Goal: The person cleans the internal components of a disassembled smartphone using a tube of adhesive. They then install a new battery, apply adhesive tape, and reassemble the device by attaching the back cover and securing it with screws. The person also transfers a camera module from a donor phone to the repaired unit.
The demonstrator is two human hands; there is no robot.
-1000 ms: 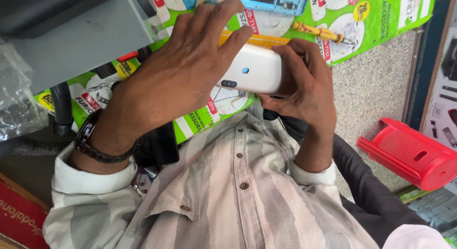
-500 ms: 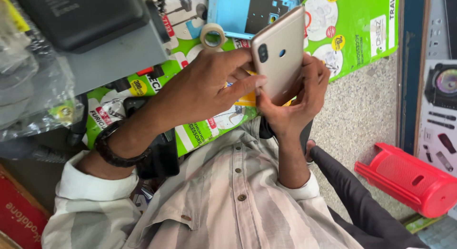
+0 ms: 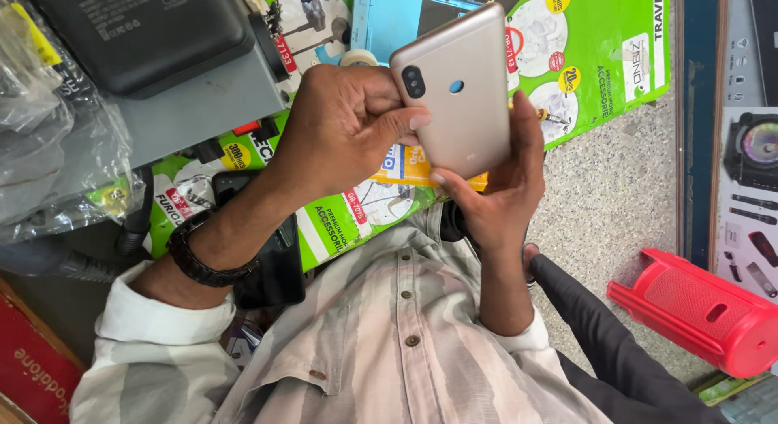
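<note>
Head camera, looking straight down the person's chest, showed both hands raised over a cluttered workbench with a gold smartphone (image 3: 459, 92) held between them, its back turned up so that the twin camera lens and round fingerprint sensor faced the viewer. The left hand (image 3: 344, 128) was closed on the phone's left edge, thumb pressed flat against the back near the lens, which looked like a grip meant to steady the body while the edge was worked. The right hand (image 3: 502, 185) cupped the lower end from beneath, its fingers curled up along the right side and a fingertip set at the bottom edge, so the phone's weight sat in that palm. A dark watch (image 3: 203, 258) circled the left wrist above a pale striped shirt cuff. Under the hands the bench was covered by a green printed mat (image 3: 604, 59); a blue tray (image 3: 389, 23) lay toward its far edge, with a roll of tape (image 3: 356, 58) just beside it and partly hidden by the left hand. A black box-shaped device (image 3: 138, 31) sat on a grey unit at the far left corner, near crumpled clear plastic bags (image 3: 44, 124). Off the bench, on the speckled floor to the right, stood a red plastic stool (image 3: 697, 311).
</note>
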